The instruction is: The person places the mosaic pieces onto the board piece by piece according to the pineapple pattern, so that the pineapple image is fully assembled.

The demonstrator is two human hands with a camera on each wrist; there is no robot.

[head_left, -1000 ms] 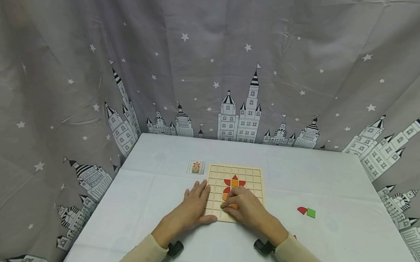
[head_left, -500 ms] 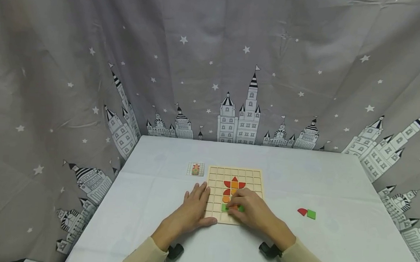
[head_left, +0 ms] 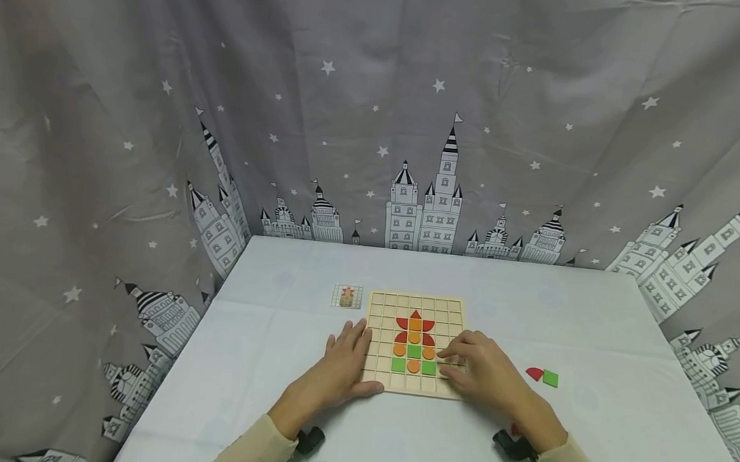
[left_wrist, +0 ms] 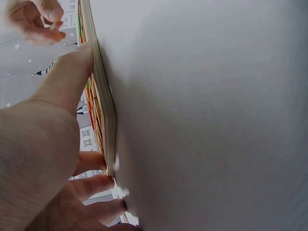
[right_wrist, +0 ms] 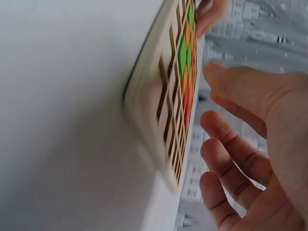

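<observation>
The wooden grid board lies on the white table, bearing red, orange and green flat tiles in its middle columns. At its left edge rests my left hand, fingers spread and thumb against the near edge. My right hand hovers at the board's right side, its fingers loosely bent with a gap between thumb and forefinger and nothing between them. A green square tile sits in a low row nearest that hand. Beside it are an orange round tile and another green square tile.
A small pattern card lies left of the board's far corner. To the right are a loose red quarter-circle tile and a loose green square tile. A red piece peeks out beside my right wrist. A patterned curtain hangs behind.
My right hand has let go at the low-left green tile and moved right, uncovering the tiles in the lower rows. My left hand has stayed at the board's edge.
</observation>
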